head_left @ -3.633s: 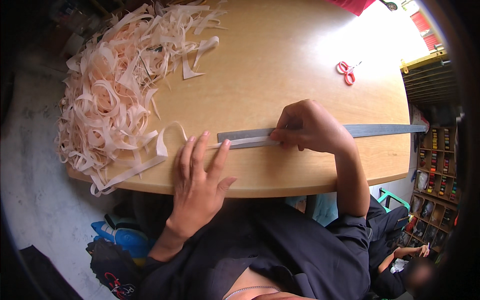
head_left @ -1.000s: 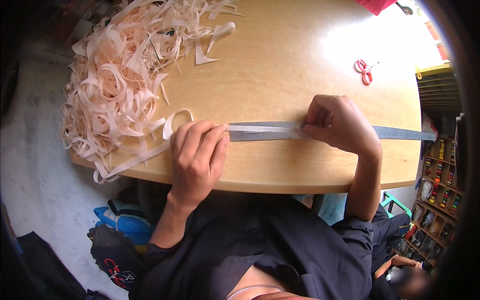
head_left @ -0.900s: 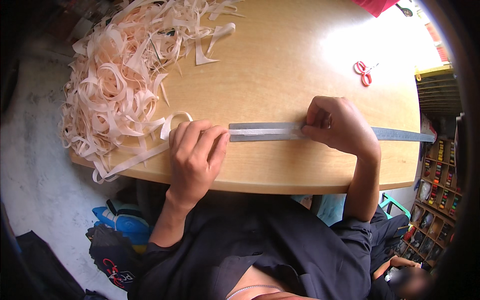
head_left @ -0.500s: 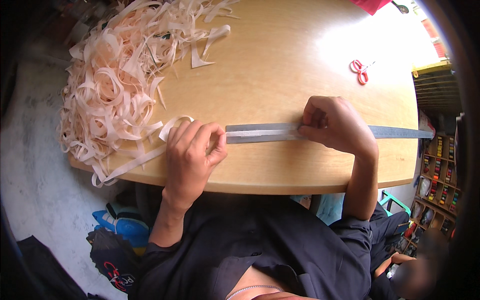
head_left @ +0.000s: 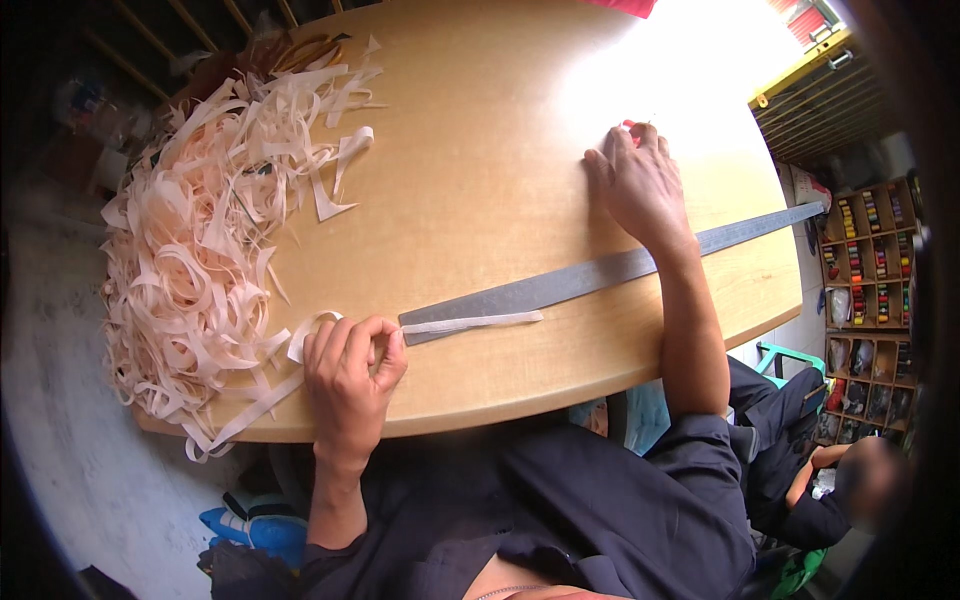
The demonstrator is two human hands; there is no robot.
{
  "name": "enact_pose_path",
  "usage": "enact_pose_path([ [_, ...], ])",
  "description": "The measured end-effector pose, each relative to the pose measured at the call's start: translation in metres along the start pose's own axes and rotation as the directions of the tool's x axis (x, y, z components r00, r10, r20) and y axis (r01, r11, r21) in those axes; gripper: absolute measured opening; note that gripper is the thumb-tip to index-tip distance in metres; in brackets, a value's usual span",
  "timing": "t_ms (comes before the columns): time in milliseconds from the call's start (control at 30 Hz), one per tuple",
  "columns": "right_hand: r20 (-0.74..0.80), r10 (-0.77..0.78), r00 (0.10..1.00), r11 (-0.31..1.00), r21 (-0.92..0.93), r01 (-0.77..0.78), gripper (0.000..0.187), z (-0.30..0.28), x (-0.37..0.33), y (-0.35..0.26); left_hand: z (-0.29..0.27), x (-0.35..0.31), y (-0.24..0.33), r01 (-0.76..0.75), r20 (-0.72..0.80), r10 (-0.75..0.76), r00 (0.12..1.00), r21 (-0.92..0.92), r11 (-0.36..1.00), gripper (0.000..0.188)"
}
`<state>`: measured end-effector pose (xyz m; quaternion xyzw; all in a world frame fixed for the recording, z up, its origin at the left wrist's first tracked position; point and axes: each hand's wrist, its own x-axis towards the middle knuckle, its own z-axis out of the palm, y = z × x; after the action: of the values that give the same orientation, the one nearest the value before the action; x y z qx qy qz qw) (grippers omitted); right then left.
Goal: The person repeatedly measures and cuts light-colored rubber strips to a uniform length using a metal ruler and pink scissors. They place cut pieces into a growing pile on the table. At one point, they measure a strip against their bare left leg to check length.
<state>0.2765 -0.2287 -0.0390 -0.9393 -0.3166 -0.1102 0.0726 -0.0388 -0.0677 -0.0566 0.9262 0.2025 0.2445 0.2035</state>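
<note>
A long grey metal ruler (head_left: 600, 275) lies slanted across the round wooden table (head_left: 480, 160). A pale fabric strip (head_left: 470, 322) lies flat along the ruler's near end. My left hand (head_left: 350, 375) pinches that strip at its left end, fingers curled on it. My right hand (head_left: 640, 180) is stretched far across the table, palm down over the red-handled scissors (head_left: 628, 127), of which only a bit of red shows past the fingers. Whether it grips them I cannot tell.
A big heap of pale pink fabric strips (head_left: 200, 250) covers the table's left side and hangs over the edge. A shelf of coloured thread spools (head_left: 860, 290) stands at the right. Another person (head_left: 850, 480) sits low at the right.
My right hand has left the strip on the ruler and reached away to the far side, onto the scissors. My left hand still pins the strip's left end.
</note>
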Motion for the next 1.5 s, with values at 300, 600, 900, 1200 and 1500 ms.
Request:
enact_pose_path([
  [300,-0.026,0.089,0.996,0.973,0.215,-0.081,0.021,-0.015,0.0,0.003,-0.005,0.0,0.004,0.084,0.013,-0.083,0.996,-0.08,0.993,0.011],
  [600,0.128,0.243,0.962,0.958,0.124,-0.258,0.026,-0.017,0.009,0.016,-0.007,0.007,0.005,0.092,0.007,-0.092,0.996,-0.178,0.98,0.01],
  [900,0.099,0.07,0.993,0.986,0.142,-0.084,0.021,-0.027,0.0,0.018,-0.007,0.047,0.01,0.019,-0.131,-0.045,0.99,-0.195,0.981,0.011],
  [1200,0.217,-0.396,0.892,0.328,0.941,-0.084,0.031,-0.029,-0.017,-0.019,0.001,0.041,0.002,0.077,-0.146,-0.108,0.983,-0.201,0.976,0.008],
  [1500,0.573,-0.78,0.249,0.329,0.716,-0.616,0.036,-0.041,-0.066,-0.08,0.004,0.043,0.0,0.096,-0.269,-0.152,0.951,-0.21,0.973,0.008],
])
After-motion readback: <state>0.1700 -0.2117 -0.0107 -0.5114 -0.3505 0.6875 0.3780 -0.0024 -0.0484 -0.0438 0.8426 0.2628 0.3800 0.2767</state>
